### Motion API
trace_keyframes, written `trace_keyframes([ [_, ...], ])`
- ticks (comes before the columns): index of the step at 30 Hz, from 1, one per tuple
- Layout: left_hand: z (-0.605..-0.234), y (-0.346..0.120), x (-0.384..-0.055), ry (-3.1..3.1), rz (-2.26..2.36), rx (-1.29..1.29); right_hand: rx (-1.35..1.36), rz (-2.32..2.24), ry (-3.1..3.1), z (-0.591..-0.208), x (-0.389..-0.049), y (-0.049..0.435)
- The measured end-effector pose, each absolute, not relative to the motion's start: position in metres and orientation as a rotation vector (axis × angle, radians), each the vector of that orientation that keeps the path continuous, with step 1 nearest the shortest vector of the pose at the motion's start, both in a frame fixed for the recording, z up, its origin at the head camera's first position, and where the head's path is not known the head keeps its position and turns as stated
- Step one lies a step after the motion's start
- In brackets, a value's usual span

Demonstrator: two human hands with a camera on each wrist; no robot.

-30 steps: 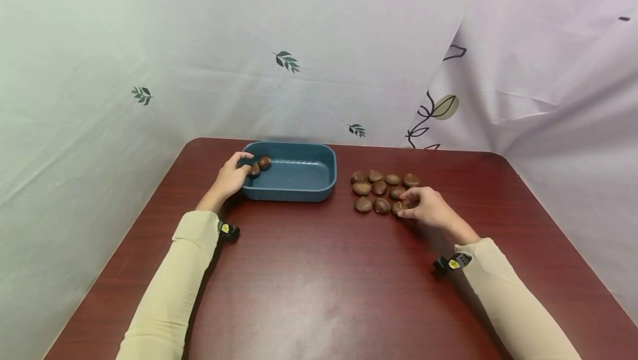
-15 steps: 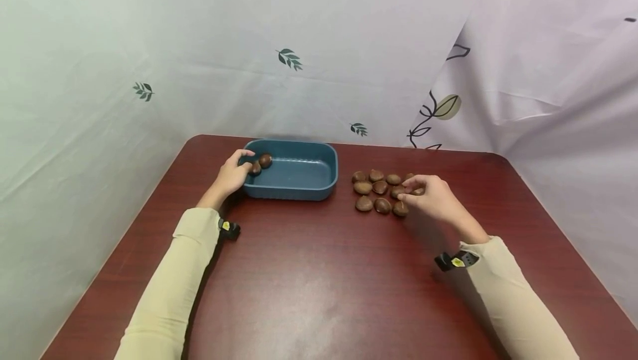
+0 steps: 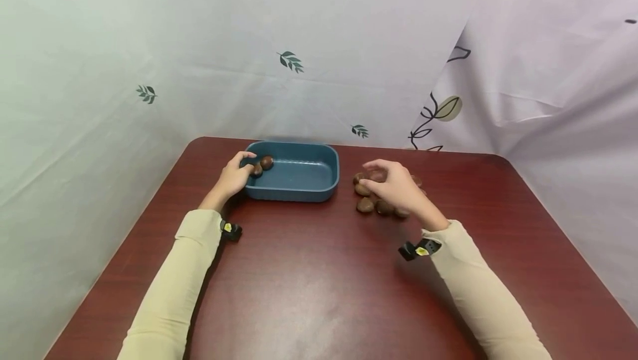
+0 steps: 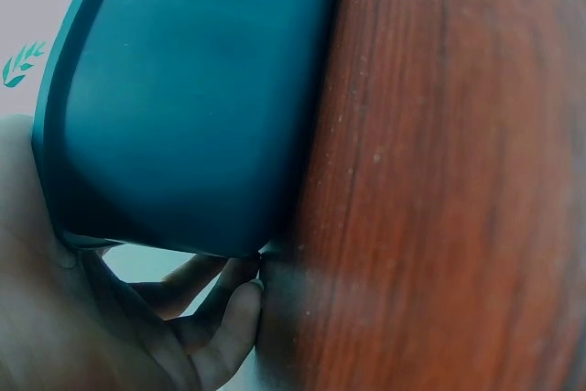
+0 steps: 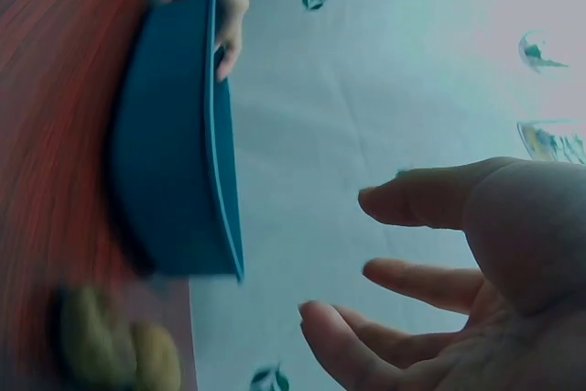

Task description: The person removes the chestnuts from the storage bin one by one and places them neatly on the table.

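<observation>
My left hand [image 3: 233, 176] grips the left end of a deep blue rectangular box [image 3: 289, 189], thumb and fingertips over its rim. In the left wrist view, its other fingers are bent near the bottom of the box [image 4: 201, 98]. Inside lie two brown chestnuts, one [image 3: 267, 162] just behind the other [image 3: 256, 170]. To the right of the box, my right hand [image 3: 396, 185] hovers over several chestnuts [image 3: 365, 205] and hides some of them. The right wrist view shows that hand's thumb and fingers [image 5: 417, 286] spread apart with nothing between them.
The dark red wooden table [image 3: 299, 271] has its back edge close behind the box. Pale cloth [image 3: 319, 44] with leaf prints hangs behind and along both sides.
From the right side of the chestnuts, my right hand has gone left across them, with its fingers spread. My left hand and the box have stayed put.
</observation>
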State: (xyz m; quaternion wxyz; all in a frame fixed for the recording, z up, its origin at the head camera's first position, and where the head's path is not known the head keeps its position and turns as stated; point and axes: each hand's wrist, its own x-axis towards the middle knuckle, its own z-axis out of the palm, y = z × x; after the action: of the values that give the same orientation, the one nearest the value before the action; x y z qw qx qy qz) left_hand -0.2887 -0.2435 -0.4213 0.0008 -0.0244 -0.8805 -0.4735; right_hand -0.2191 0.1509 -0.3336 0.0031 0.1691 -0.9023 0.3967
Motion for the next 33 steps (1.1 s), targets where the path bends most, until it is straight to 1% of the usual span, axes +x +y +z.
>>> trace_keyframes([
  [4, -0.421, -0.243, -0.289, -2.759, -1.493, -0.082, 0.522, 1.309, -2.815, -0.332, -0.225, 0.127],
  [11, -0.420, -0.244, -0.288, -2.752, -1.518, -0.091, 0.669, 1.395, -2.798, -0.340, -0.237, 0.083],
  [16, -0.419, -0.244, -0.287, -2.759, -1.523, -0.075, 0.713, 1.457, -2.801, -0.351, -0.246, 0.056],
  [23, -0.420, -0.244, -0.287, -2.762, -1.518, -0.062, 0.700, 1.502, -2.806, -0.364, -0.261, 0.021],
  [33, -0.420, -0.245, -0.287, -2.765, -1.508, -0.063, 0.648, 1.548, -2.830, -0.378, -0.275, -0.008],
])
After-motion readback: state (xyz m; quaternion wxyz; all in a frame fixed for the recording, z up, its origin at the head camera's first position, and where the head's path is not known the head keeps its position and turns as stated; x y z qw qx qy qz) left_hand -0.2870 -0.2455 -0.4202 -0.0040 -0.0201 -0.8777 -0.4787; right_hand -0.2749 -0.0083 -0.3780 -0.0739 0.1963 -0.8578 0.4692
